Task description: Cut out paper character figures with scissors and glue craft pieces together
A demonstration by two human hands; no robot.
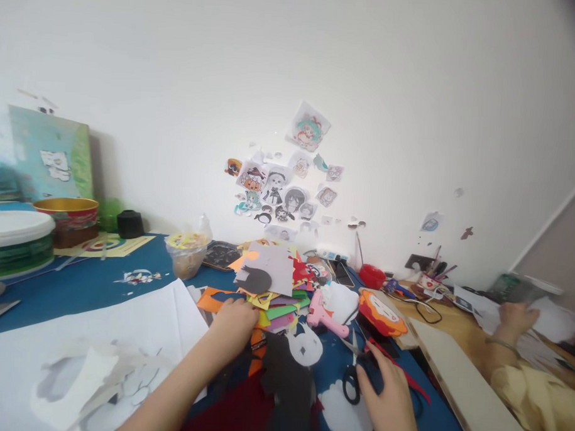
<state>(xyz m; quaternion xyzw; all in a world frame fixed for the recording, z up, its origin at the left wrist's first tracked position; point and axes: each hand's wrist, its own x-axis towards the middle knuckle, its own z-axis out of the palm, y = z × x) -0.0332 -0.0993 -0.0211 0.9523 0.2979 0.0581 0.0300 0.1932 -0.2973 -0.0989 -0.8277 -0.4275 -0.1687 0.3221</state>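
Note:
My left hand (234, 320) is at the near left edge of a heap of coloured paper (281, 311). Its fingers bend down beside an orange sheet (209, 301) and a dark blue piece; the fingertips are hidden, so what they grip does not show. My right hand (388, 385) is open, thumb and forefinger apart, close by black-handled scissors (351, 384). I cannot tell whether it touches them. Between my hands lie a white paper cut-out (306, 345) and dark grey paper (288, 385). A pink glue gun (326, 315) lies beyond the scissors.
A large white sheet (171, 318) covers the left front. A plastic cup (188, 253), a lidded tub (15, 244) and a round tin (73, 220) stand behind. An orange-edged cut-out (383, 313) and a long board (465, 385) lie right. Another person's hand (517, 321) is far right.

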